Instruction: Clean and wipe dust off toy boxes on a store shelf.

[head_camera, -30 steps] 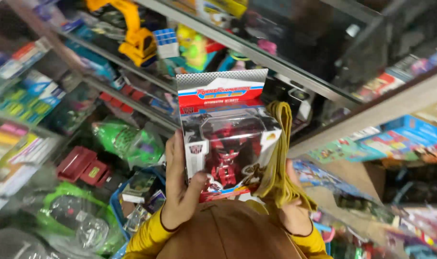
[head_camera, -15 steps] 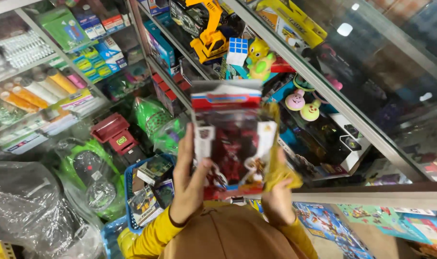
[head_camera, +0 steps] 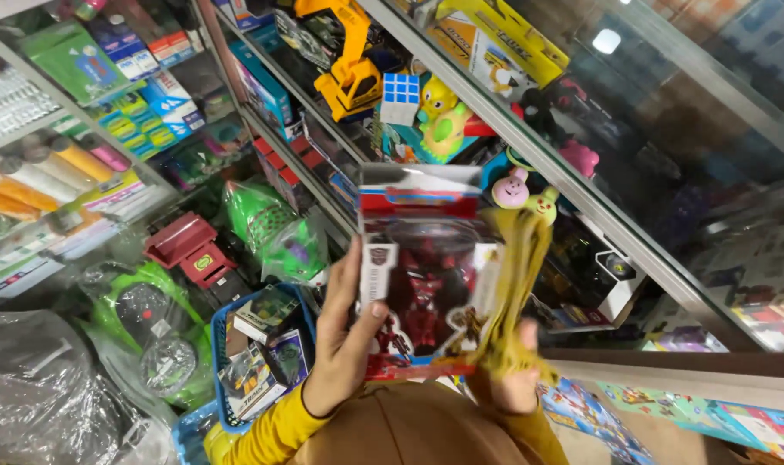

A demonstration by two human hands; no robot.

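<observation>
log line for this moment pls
left hand: holds red robot toy box | right hand: holds box edge, yellow cloth | behind: toy shelves

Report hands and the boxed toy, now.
Left hand grips red robot toy in clear-fronted box. Right hand on box's other edge, holding yellow cloth. Glass shelves close ahead.

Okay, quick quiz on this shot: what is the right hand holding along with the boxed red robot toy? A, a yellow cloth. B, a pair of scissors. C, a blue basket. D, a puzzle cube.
A: the right hand grips a limp yellow cloth that drapes against the side of the toy box, while the left hand holds the box's other edge.
</observation>
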